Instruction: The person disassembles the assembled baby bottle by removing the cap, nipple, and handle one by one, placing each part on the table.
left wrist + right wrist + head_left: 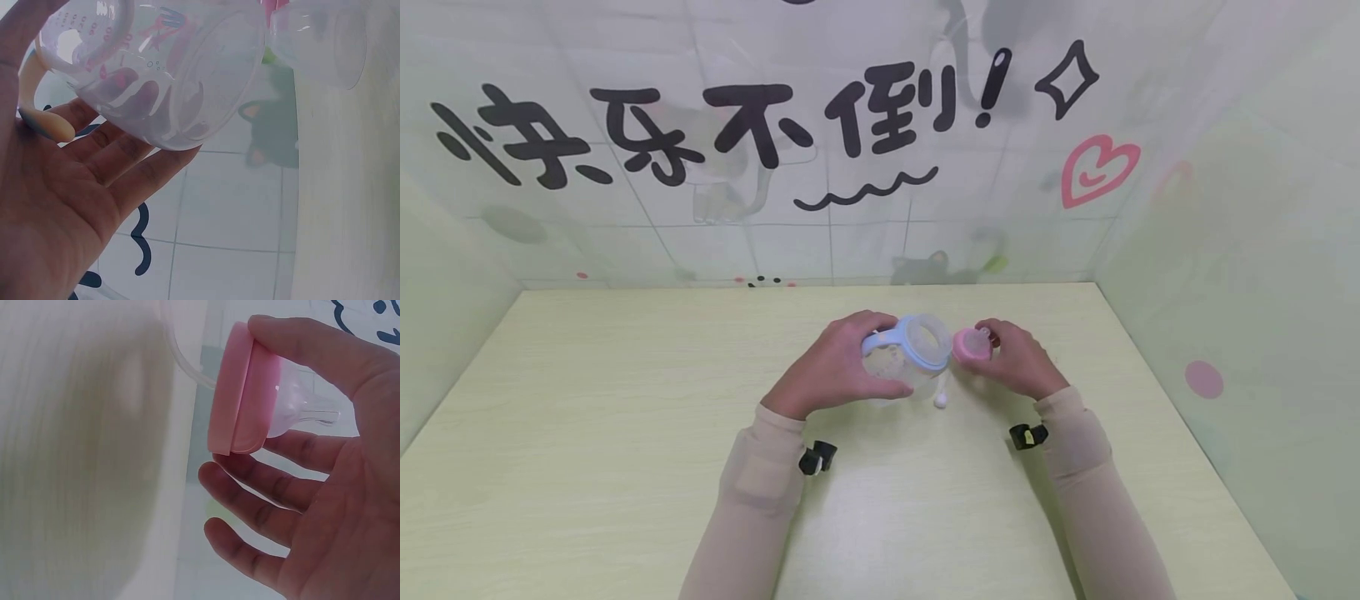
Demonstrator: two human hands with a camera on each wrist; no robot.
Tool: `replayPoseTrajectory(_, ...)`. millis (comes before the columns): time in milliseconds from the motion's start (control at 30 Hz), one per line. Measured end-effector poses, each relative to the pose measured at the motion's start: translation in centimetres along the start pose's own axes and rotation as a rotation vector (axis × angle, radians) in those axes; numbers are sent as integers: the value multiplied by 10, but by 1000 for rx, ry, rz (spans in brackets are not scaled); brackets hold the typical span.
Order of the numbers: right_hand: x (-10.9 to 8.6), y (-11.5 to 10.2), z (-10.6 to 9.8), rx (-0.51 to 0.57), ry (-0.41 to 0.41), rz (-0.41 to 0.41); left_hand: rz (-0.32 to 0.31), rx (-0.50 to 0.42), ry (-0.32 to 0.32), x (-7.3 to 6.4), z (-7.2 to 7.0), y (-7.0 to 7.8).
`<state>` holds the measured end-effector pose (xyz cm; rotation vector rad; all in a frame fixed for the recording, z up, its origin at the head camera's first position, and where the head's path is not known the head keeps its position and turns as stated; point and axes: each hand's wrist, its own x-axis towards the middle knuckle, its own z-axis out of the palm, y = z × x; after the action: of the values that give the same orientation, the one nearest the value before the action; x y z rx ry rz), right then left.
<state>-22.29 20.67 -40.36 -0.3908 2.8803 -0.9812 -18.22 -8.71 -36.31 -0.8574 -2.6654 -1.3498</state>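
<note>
My left hand (838,362) grips a clear baby bottle (886,363), thumb on its near side and fingers round the far side. A blue collar with a handle (882,340) is fitted on the bottle, which is tilted to the right. In the left wrist view, printed marks show on the bottle wall (115,37). My right hand (1017,360) pinches a pink nipple ring (972,346) between thumb and fingers. A clear nipple (300,409) points toward the palm, and a thin straw (178,359) runs out the other side. The straw's white end (941,401) hangs low between the hands.
A clear dome-shaped cover (319,47) shows beyond the bottle in the left wrist view. The pale wood-grain table (625,433) meets a tiled wall (790,250) covered with printed film at the back. A pale side wall (1247,292) borders the table's right edge.
</note>
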Motion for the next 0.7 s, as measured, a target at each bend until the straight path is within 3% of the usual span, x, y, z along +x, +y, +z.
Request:
replayPoseTrajectory(267,0,2,2,-56,-26,-7,-2,10,1,0,-1,0)
replayPoseTrajectory(700,0,7,5,-125,-74,67,1,16,5,0,0,0)
